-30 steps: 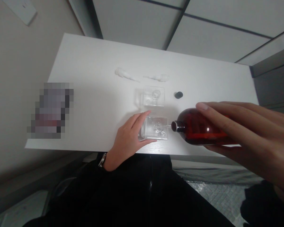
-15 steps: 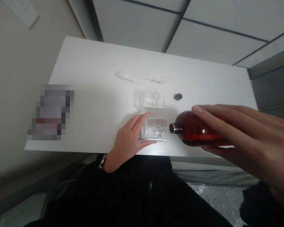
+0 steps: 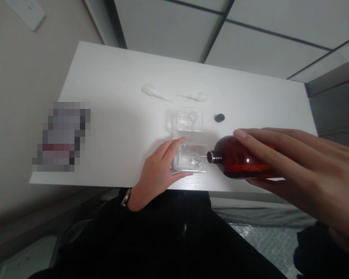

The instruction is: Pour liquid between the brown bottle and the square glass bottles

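My right hand (image 3: 296,166) is wrapped round a reddish-brown bottle (image 3: 235,166), tipped on its side with its black-threaded neck pointing left. A thin clear stream runs from its mouth into a clear square container (image 3: 189,164). Around that container's left side curves my left hand (image 3: 159,166), thumb on the near edge and fingers on the far edge, gripping it. Liquid inside looks clear, with ripples. Just behind stands a second clear square container (image 3: 186,126). A small black cap (image 3: 219,117) lies to its right.
Two whitish, translucent slender items, a left one (image 3: 152,92) and a right one (image 3: 193,96), lie behind the containers on the white table (image 3: 113,128). A blurred-out object (image 3: 62,135) is at the table's left. Panelled cabinet doors (image 3: 168,31) rise behind the table.
The bottle's mouth has shifted very slightly left, and liquid still pours from it. Both hands keep their holds. The whole view has moved slightly.
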A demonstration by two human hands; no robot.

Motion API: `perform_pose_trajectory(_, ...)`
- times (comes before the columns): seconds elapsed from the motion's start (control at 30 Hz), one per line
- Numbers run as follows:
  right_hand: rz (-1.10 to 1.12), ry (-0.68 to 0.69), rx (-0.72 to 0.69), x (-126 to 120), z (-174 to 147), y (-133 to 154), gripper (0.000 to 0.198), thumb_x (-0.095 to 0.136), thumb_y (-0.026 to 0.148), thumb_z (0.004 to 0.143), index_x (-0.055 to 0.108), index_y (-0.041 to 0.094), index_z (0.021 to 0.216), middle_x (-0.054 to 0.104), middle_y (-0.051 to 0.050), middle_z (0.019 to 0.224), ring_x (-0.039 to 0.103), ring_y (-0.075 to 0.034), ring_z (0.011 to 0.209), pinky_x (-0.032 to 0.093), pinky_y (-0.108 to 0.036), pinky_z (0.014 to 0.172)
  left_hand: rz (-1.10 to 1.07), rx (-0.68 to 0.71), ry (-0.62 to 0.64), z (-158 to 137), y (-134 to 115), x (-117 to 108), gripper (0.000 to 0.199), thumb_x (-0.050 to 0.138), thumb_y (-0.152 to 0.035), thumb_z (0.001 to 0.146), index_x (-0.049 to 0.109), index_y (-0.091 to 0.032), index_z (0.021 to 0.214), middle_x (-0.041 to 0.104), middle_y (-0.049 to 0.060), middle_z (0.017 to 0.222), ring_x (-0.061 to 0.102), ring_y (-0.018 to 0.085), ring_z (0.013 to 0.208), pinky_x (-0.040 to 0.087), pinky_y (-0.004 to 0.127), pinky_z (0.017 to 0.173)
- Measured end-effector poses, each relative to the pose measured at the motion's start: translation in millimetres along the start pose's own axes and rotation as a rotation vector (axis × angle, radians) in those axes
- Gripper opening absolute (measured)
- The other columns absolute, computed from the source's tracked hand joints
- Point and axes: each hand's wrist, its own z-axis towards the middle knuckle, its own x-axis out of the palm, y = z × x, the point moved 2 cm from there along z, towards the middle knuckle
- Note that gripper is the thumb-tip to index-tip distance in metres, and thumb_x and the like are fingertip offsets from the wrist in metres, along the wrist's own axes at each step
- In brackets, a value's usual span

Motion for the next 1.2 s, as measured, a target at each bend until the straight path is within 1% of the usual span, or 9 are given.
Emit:
perform_pose_trajectory(0.23, -0.009, 0.006, 0.001, 0.9, 0.3, -0.7, 0.063, 0.041, 0.035, 0.113, 0.03, 0.032, 0.175, 0.076, -0.008, 0.14, 0.077, -0.034, 0.116, 0.061, -0.042, 0.075, 0.003, 0.008, -0.008, 0.6, 0.1, 0.5, 0.093, 0.093, -0.048, 0.084, 0.045, -0.027, 0.16, 0.068, 0.012, 0.148, 0.069, 0.033, 0.135, 0.062, 0.044, 0.109)
perform_pose_trajectory(0.37, -0.015, 0.005, -0.007, 0.9, 0.1, -1.2, 0.062, 0.04, 0.036, 0.114, 0.029, 0.031, 0.175, 0.076, -0.009, 0.14, 0.077, -0.034, 0.116, 0.06, -0.043, 0.075, -0.001, 0.007, -0.011, 0.6, 0.1, 0.5, 0.091, 0.092, -0.048, 0.085, 0.045, -0.027, 0.16, 0.068, 0.012, 0.148, 0.068, 0.033, 0.136, 0.062, 0.044, 0.11)
perform_pose_trajectory(0.43, -0.021, -0.003, -0.015, -0.1, -0.2, -1.1, 0.061, 0.041, 0.036, 0.114, 0.031, 0.031, 0.174, 0.076, -0.009, 0.14, 0.077, -0.034, 0.116, 0.06, -0.043, 0.074, -0.003, 0.006, -0.007, 0.5, -0.1, 0.1, 0.091, 0.091, -0.049, 0.086, 0.044, -0.028, 0.161, 0.067, 0.012, 0.148, 0.068, 0.033, 0.136, 0.062, 0.044, 0.11)
perform_pose_trajectory(0.53, -0.036, -0.008, -0.032, -1.5, -0.6, -0.6, 0.058, 0.045, 0.033, 0.113, 0.04, 0.025, 0.17, 0.076, -0.011, 0.139, 0.076, -0.035, 0.114, 0.059, -0.044, 0.072, 0.0, 0.008, -0.007, 0.3, -0.4, -0.4, 0.09, 0.09, -0.049, 0.087, 0.043, -0.029, 0.161, 0.067, 0.012, 0.148, 0.068, 0.032, 0.136, 0.062, 0.044, 0.108)
perform_pose_trajectory(0.63, -0.053, -0.005, -0.042, -1.6, -0.8, -0.7, 0.055, 0.043, 0.03, 0.113, 0.043, 0.021, 0.168, 0.075, -0.013, 0.139, 0.075, -0.036, 0.114, 0.06, -0.047, 0.073, 0.002, 0.014, -0.011, 0.4, -0.9, -0.3, 0.089, 0.09, -0.049, 0.087, 0.044, -0.028, 0.161, 0.068, 0.012, 0.148, 0.069, 0.032, 0.136, 0.063, 0.043, 0.108)
perform_pose_trajectory(0.83, -0.039, 0.004, -0.046, -1.1, -0.4, -1.1, 0.059, 0.041, 0.032, 0.114, 0.038, 0.023, 0.172, 0.075, -0.013, 0.14, 0.075, -0.036, 0.116, 0.059, -0.047, 0.074, 0.015, 0.01, -0.024, 0.8, -1.7, 0.0, 0.09, 0.091, -0.05, 0.085, 0.045, -0.026, 0.159, 0.068, 0.012, 0.147, 0.069, 0.032, 0.135, 0.063, 0.042, 0.106)
perform_pose_trajectory(1.03, -0.019, 0.006, -0.036, -4.5, 1.4, 0.7, 0.06, 0.049, 0.026, 0.11, 0.041, 0.021, 0.17, 0.075, -0.015, 0.139, 0.076, -0.038, 0.114, 0.06, -0.048, 0.074, 0.025, 0.025, -0.019, 0.7, -1.6, -0.9, 0.091, 0.091, -0.05, 0.085, 0.044, -0.026, 0.16, 0.068, 0.013, 0.147, 0.069, 0.032, 0.135, 0.062, 0.043, 0.108)
perform_pose_trajectory(1.2, -0.017, 0.03, -0.031, -5.9, 0.9, -1.2, 0.064, 0.044, 0.029, 0.112, 0.031, 0.028, 0.175, 0.075, -0.013, 0.142, 0.076, -0.037, 0.117, 0.062, -0.047, 0.077, 0.005, 0.004, -0.005, 0.4, -1.5, -0.4, 0.09, 0.091, -0.047, 0.086, 0.044, -0.028, 0.16, 0.067, 0.012, 0.149, 0.068, 0.032, 0.137, 0.062, 0.044, 0.109)
